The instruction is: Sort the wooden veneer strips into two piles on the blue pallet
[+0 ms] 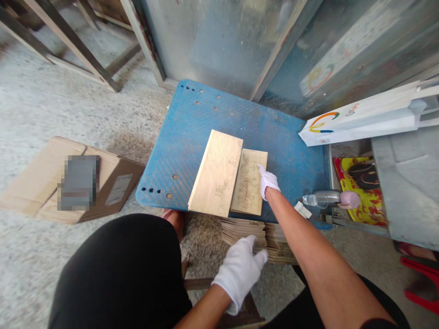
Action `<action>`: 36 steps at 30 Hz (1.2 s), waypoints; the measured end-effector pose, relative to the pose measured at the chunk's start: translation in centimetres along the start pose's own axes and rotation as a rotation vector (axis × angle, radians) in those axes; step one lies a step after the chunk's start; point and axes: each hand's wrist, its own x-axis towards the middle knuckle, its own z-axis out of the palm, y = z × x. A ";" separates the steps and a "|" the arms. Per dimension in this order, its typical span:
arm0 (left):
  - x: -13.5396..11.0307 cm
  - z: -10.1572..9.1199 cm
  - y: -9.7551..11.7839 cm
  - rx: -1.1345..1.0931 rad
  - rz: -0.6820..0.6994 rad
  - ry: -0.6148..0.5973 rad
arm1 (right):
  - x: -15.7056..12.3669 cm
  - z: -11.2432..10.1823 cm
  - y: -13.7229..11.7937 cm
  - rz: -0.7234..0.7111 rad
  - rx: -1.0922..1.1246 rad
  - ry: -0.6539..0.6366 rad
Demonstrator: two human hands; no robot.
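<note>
A white glove covers my right hand (269, 183), which is at the right edge of a small, thin wooden board (249, 183). One finger lies on the board's marked face, and the others are bent and partly hidden at its edge. Touching or close beside it on the left is a larger, paler wooden board (216, 176), lying on the blue plastic tabletop (171, 137). My left hand (240, 267), also gloved in white, is open with fingers apart. It hangs just in front of stacked thin boards (245, 234) below the table's near edge, holding nothing visible.
On the table's right side lie a clear bottle (322, 199) and a scrap of white paper (303, 209). A white paper bag (363, 116) leans at the back right. At left, a cardboard box (115, 183) carries a blurred dark item. Metal panels (212, 41) stand behind.
</note>
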 end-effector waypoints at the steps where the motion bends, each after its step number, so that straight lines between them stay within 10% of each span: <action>1: 0.0 0.0 0.0 -0.003 0.000 0.000 | -0.1 0.1 -0.1 0.017 0.001 0.027; 12: 0.0 0.2 0.1 0.017 -0.005 -0.011 | -1.7 -1.2 -1.0 -0.157 -0.388 0.121; 23: 0.0 -0.2 0.6 0.032 0.018 -0.032 | -1.7 -2.5 -0.5 -0.183 -0.236 0.184; 31: 1.0 -0.4 0.6 0.142 0.063 0.092 | -7.5 -5.8 4.5 -0.161 -0.130 -0.007; 36: 2.1 0.3 -0.4 0.209 0.107 0.103 | -13.1 -10.9 7.2 -0.136 -0.272 -0.359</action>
